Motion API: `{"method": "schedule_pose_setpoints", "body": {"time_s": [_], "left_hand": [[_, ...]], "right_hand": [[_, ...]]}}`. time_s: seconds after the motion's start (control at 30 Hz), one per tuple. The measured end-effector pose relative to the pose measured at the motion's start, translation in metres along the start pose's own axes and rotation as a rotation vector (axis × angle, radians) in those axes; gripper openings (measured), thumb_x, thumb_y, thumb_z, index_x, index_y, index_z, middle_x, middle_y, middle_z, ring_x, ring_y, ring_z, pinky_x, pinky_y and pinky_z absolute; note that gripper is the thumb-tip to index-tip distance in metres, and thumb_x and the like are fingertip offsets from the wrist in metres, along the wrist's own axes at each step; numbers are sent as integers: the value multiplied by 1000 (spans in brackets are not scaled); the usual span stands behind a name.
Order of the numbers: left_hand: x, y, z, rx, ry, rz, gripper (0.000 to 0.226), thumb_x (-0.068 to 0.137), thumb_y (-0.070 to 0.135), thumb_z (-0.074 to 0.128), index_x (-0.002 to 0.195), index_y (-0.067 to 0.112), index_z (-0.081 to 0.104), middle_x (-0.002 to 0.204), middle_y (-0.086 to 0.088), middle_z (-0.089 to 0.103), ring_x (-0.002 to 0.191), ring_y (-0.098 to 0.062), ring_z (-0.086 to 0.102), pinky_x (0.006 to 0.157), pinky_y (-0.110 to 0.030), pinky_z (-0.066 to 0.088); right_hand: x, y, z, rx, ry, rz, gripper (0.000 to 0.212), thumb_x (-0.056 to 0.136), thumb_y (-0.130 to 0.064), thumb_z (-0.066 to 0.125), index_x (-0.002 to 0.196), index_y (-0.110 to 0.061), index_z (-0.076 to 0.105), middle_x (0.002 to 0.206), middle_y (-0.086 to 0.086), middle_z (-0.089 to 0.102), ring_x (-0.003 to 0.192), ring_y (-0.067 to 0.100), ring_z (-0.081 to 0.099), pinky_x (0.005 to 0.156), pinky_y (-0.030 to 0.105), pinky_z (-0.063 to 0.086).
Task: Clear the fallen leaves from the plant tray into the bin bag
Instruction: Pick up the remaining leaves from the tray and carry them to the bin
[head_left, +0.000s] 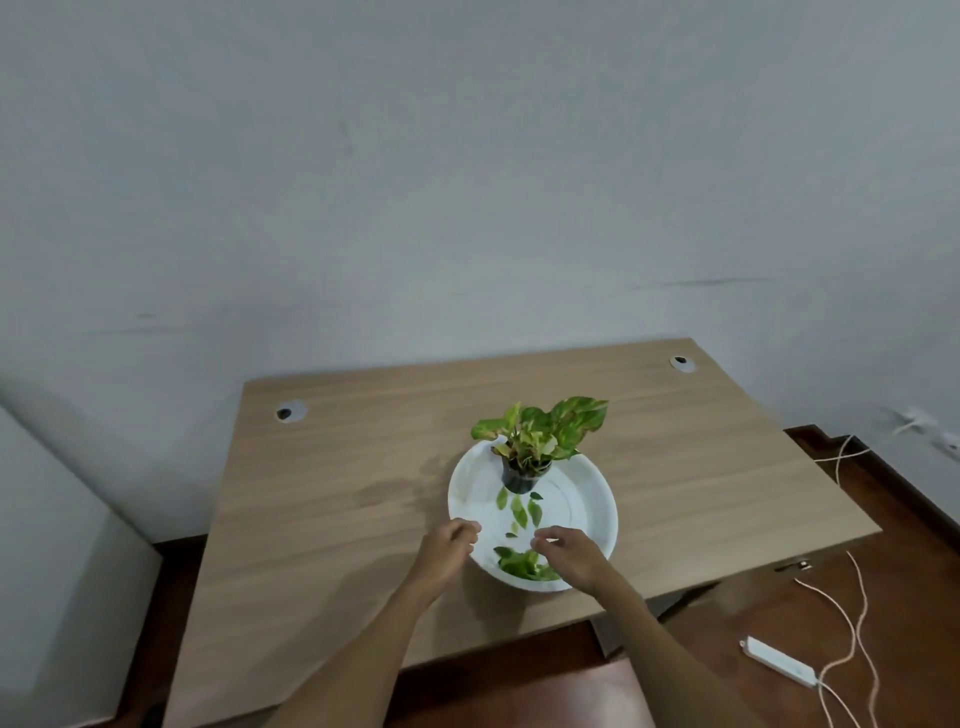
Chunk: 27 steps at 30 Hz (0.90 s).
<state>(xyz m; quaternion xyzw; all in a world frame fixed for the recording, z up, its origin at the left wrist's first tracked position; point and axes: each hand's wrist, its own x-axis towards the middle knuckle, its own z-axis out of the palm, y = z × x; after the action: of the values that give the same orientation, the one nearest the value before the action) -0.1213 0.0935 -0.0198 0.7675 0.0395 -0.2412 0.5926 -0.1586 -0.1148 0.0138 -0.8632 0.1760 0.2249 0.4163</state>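
Little looks done yet: fallen leaves litter the plant tray on the counter, and no bin bag shows (perhaps off-frame). Your left hand, fingers loosely curled and holding nothing, touches the rim at 8 o'clock; your right hand, likewise, hovers over the 6 o'clock leaf pile.

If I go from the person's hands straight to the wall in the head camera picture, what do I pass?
Pile of leaves at the near rim of the white tray → scattered fallen leaves → black pot → potted plant → bare wooden desk → wall.
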Motion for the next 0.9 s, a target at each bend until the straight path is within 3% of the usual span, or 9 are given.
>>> {"method": "schedule_pose_setpoints", "body": {"time_s": [0.1,0.2,0.3,0.43,0.63,0.7,0.8,0.83,0.9], "left_hand": [[3,-2,10,152,20,80,30,98,36,47,113,20,67,111,5,69,99,-10,64,90,-33,52],[6,2,20,421,-8,202,33,99,41,43,121,25,62,118,9,66,103,-7,60,87,-25,47],[18,9,33,675,-20,329,37,99,37,41,130,22,55,132,4,58,118,-15,53,96,-30,42],[39,14,42,890,-27,293,50,101,36,36,147,16,36,151,-3,40,137,-21,38,112,-34,30],[80,4,54,1008,-60,230,61,101,41,32,155,16,15,164,-2,12,150,-18,13,121,-35,13],[89,-1,58,1075,-27,288,61,100,39,32,153,12,22,162,-2,16,149,-19,21,118,-34,21],[104,-15,66,1102,-64,325,53,90,42,40,133,15,57,141,0,53,122,-16,61,93,-27,52],[105,-19,70,1135,-66,327,53,88,43,40,129,16,60,136,-2,59,119,-16,62,91,-27,53],[105,-24,75,1121,-63,301,63,90,44,28,140,11,49,147,-7,48,136,-21,46,107,-33,42]], "right_hand": [[15,2,1,-51,0,22,43,94,-40,57,132,-20,59,132,6,64,111,21,63,100,31,47],[32,2,4,-102,4,12,44,94,-40,55,134,-23,57,133,6,64,114,23,62,103,36,45],[51,5,2,-137,32,-19,47,96,-38,52,139,-21,53,138,4,58,120,22,57,102,34,42],[73,10,-11,-169,28,-92,50,94,-37,51,141,-19,49,135,7,59,111,25,62,98,38,50],[108,27,-19,-350,-36,-203,64,98,-35,47,154,-15,25,161,7,29,148,22,27,118,34,29],[119,32,-19,-436,-61,-258,64,98,-33,47,154,-13,24,163,6,23,151,21,20,120,35,27],[131,35,-18,-649,-87,-356,64,98,-34,43,153,-9,23,163,8,20,150,25,19,119,40,28],[133,37,-18,-701,-88,-382,64,98,-34,42,153,-8,23,163,9,20,150,26,19,120,41,26],[133,39,-16,-765,-102,-424,63,98,-32,41,153,-7,23,162,9,22,150,27,20,121,42,24]]}}
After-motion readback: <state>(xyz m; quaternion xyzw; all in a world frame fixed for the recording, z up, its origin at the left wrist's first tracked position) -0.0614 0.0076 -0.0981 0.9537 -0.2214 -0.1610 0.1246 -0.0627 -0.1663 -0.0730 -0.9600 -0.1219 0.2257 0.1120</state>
